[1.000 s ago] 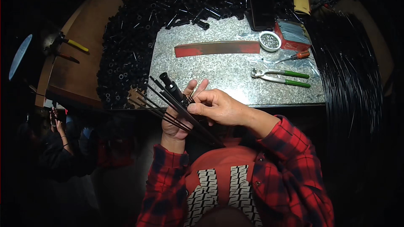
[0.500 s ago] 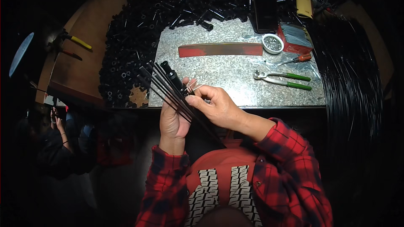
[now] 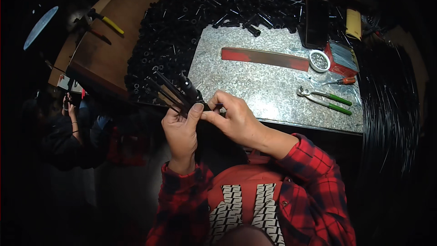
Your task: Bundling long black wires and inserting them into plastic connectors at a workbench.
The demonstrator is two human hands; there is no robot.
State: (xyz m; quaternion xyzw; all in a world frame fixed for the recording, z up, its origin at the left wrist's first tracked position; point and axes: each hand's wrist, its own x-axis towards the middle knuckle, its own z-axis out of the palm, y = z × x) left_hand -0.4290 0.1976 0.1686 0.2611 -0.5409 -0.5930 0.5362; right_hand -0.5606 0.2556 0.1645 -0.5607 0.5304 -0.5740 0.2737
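Note:
My left hand [image 3: 181, 139] is closed round a bunch of thin black rods [image 3: 167, 86], which look like umbrella ribs and fan out past its fingers. A glossy black tube-shaped fitting [image 3: 189, 89] stands up tilted among them, its lower end by my left thumb. Close against that end, my right hand [image 3: 234, 117] has thumb and forefinger pinched together; what lies between them is too small and covered to make out. Both hands are just off the front edge of the speckled work board [image 3: 255, 89].
Black tubular parts [image 3: 175, 32] lie heaped behind and left. On the board are a red-brown bar [image 3: 264, 59], white cup of small metal bits [image 3: 319, 61], orange-handled screwdriver [image 3: 348, 80] and green-handled pincers [image 3: 337, 102]. Long black rods [image 3: 389, 109] hang at right. Another person [image 3: 75, 123] is far left.
My left thumb has come over the fitting's lower end. The pale thin pieces by my right fingers no longer show. The view has turned, so the board appears tilted and farther right.

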